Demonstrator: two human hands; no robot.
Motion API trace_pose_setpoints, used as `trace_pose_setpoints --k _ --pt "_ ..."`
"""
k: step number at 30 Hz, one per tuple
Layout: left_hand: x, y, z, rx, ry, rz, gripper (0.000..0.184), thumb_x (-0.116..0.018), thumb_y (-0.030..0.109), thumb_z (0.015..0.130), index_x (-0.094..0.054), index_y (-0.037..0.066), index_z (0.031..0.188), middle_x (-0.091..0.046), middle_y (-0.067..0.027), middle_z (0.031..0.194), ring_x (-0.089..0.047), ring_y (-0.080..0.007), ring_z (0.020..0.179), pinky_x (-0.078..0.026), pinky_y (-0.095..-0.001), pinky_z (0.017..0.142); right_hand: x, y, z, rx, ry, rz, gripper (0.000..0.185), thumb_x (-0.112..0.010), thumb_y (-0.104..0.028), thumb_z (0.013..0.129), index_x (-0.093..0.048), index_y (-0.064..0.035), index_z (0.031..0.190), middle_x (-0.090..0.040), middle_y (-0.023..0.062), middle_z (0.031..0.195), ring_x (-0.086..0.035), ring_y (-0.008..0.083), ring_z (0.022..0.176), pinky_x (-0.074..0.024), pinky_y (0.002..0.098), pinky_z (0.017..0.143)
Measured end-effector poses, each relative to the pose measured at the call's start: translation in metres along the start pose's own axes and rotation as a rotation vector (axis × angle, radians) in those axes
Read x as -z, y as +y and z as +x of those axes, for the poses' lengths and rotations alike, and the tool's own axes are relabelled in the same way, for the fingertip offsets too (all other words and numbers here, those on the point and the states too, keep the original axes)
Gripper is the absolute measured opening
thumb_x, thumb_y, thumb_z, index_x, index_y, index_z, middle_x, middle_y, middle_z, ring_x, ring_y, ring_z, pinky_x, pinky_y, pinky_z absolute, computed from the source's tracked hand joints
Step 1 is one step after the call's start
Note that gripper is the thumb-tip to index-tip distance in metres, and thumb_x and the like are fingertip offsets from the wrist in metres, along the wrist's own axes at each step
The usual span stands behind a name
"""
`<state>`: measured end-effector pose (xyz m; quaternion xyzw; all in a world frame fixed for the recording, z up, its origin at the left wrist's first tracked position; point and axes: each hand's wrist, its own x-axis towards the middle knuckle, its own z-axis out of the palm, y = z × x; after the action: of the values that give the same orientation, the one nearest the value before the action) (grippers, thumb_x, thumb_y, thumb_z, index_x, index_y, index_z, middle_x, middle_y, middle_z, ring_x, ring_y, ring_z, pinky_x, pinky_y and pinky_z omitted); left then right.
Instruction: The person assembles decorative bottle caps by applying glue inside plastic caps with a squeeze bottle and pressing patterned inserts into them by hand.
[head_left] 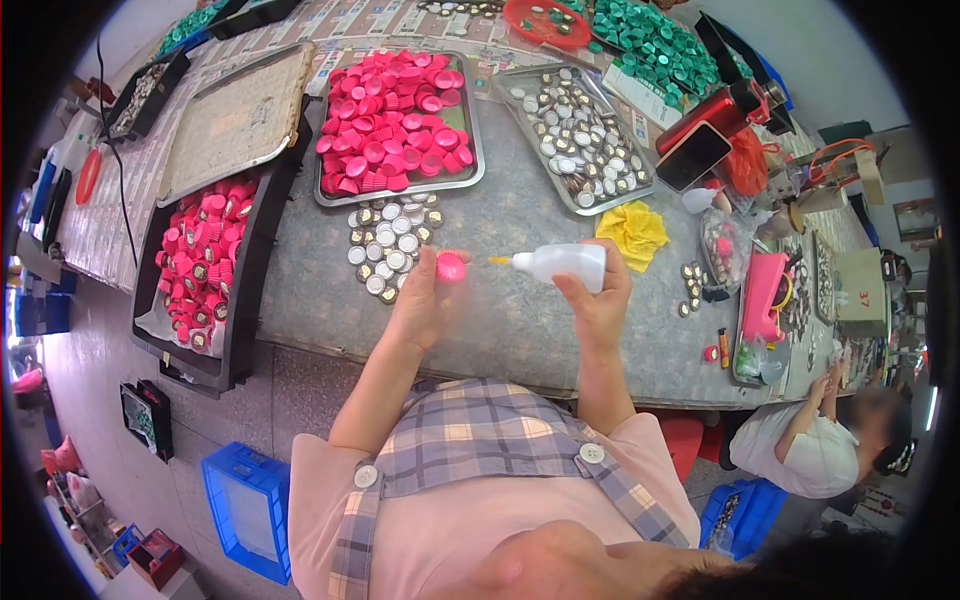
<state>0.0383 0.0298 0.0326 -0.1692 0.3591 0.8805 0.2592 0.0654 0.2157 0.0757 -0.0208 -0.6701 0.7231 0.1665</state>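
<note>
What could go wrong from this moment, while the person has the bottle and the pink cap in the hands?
The bottle has its tip pointed toward the cap: if the right hand squeezes too hard, any liquid inside might overfill the cap or reach the left hand.
Loose discs lie close beside the left hand, so a sideways move could scatter them.

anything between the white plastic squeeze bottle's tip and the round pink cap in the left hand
Nothing visible: the yellow tip of the white plastic squeeze bottle faces the round pink cap across open space.
</note>
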Motion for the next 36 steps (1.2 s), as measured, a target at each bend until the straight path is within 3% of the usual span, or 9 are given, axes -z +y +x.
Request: trace_pose_setpoints --k 4,6,8,9,18,24,31,33,36 --pt "0.008 -0.008 0.004 -0.160 -0.074 0.170 0.050 -0.042 0.052 0.082 -0.050 0.005 0.096 -0.045 -0.0006 0.056 -0.036 -0.0053 0.041 -0.030 -0.0174 0.036 -0.014 -0.004 0.000 0.057 -0.030 -0.031 0.035 -0.074 -0.018 0.066 -0.051 -0.0038 0.088 -0.055 0.0017 0.075 -0.053 0.0098 0.070 -0.0423 0.0221 0.060" --pt "0.010 -0.009 0.003 -0.212 -0.095 0.224 0.049 -0.043 0.051 0.082 -0.051 0.005 0.095 -0.046 -0.0007 0.056 -0.037 -0.0052 0.040 -0.031 -0.0176 0.036 -0.019 -0.005 0.003 0.306 -0.053 -0.323 0.036 -0.075 -0.022 0.063 -0.052 -0.0037 0.084 -0.055 0.0053 0.072 -0.053 0.0158 0.065 -0.0412 0.0254 0.057" --pt "0.011 -0.007 0.001 -0.212 -0.143 0.268 0.043 -0.048 0.048 0.081 -0.055 0.006 0.092 -0.050 0.0032 0.069 -0.045 -0.0042 0.057 -0.037 -0.0175 0.050 -0.022 -0.004 0.003 0.307 -0.072 -0.368 0.036 -0.075 -0.024 0.062 -0.052 -0.0039 0.082 -0.054 0.0068 0.071 -0.052 0.0188 0.062 -0.0404 0.0272 0.055" --pt "0.011 -0.006 0.001 -0.212 -0.143 0.268 0.043 -0.048 0.048 0.081 -0.055 0.006 0.092 -0.050 0.0032 0.069 -0.045 -0.0042 0.057 -0.037 -0.0175 0.050 -0.024 -0.004 0.004 0.308 -0.093 -0.413 0.036 -0.075 -0.025 0.062 -0.053 -0.0041 0.081 -0.054 0.0083 0.069 -0.052 0.0218 0.060 -0.0395 0.0291 0.053" --pt "0.010 -0.005 0.000 -0.255 -0.191 0.292 0.038 -0.046 0.041 0.085 -0.054 0.005 0.093 -0.052 0.0024 0.070 -0.048 -0.0043 0.059 -0.038 -0.0170 0.052 -0.030 -0.003 0.011 0.481 -0.109 -0.503 0.035 -0.075 -0.026 0.061 -0.053 -0.0044 0.079 -0.053 0.0077 0.066 -0.050 0.0234 0.057 -0.0381 0.0309 0.050" --pt "0.007 -0.002 -0.001 -0.302 -0.171 0.359 0.025 -0.049 0.028 0.086 -0.054 0.004 0.093 -0.055 0.0012 0.073 -0.050 -0.0044 0.061 -0.040 -0.0175 0.054 -0.031 -0.006 0.010 0.544 -0.128 -0.551 0.034 -0.075 -0.025 0.061 -0.053 -0.0047 0.079 -0.053 0.0077 0.066 -0.049 0.0232 0.056 -0.0375 0.0312 0.049" --pt "0.013 0.005 0.000 -0.393 -0.166 0.465 0.020 -0.050 0.013 0.085 -0.054 0.003 0.102 -0.055 0.0022 0.080 -0.050 -0.0039 0.069 -0.040 -0.0166 0.061 -0.017 -0.001 0.008 0.498 -0.061 -0.484 0.033 -0.074 -0.023 0.063 -0.053 -0.0039 0.079 -0.053 0.0078 0.067 -0.051 0.0214 0.058 -0.0399 0.0296 0.052" --pt "0.016 0.007 0.001 -0.427 -0.194 0.472 0.021 -0.051 0.008 0.083 -0.054 0.004 0.104 -0.054 0.0017 0.084 -0.050 -0.0043 0.074 -0.040 -0.0170 0.064 0.000 0.007 0.006 0.347 0.159 -0.405 0.030 -0.071 -0.021 0.067 -0.052 -0.0026 0.081 -0.055 0.0056 0.070 -0.053 0.0155 0.063 -0.0423 0.0263 0.057" --pt "0.017 0.010 0.004 -0.536 -0.207 0.513 0.026 -0.053 0.000 0.079 -0.054 0.004 0.105 -0.053 -0.0019 0.096 -0.049 -0.0068 0.087 -0.041 -0.0195 0.073 0.037 0.023 0.010 0.133 0.299 -0.246 0.029 -0.066 -0.018 0.073 -0.050 -0.0011 0.089 -0.054 0.0045 0.080 -0.052 0.0113 0.073 -0.0429 0.0237 0.063"
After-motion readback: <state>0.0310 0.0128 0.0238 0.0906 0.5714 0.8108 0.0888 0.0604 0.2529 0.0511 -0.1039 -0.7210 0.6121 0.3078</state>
